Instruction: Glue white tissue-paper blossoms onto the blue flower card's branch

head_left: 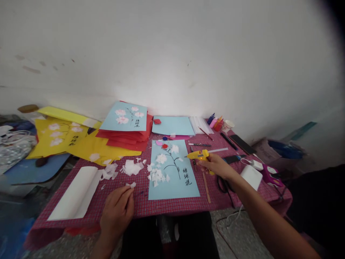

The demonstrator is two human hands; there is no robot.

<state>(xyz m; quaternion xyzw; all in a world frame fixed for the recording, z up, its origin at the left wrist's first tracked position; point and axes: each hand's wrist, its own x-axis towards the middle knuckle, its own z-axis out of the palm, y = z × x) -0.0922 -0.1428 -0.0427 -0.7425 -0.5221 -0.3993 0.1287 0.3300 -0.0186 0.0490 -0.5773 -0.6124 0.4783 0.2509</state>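
Right hand (217, 166) gripping yellow glue gun (198, 155); left hand (118, 205) curled, paper scrap (132, 185) at fingertips, pinch unclear

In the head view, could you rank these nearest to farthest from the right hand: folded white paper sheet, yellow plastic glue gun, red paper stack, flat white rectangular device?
1. Yellow plastic glue gun: held in the right hand.
2. Flat white rectangular device: to the right.
3. Red paper stack: back left.
4. Folded white paper sheet: far left.
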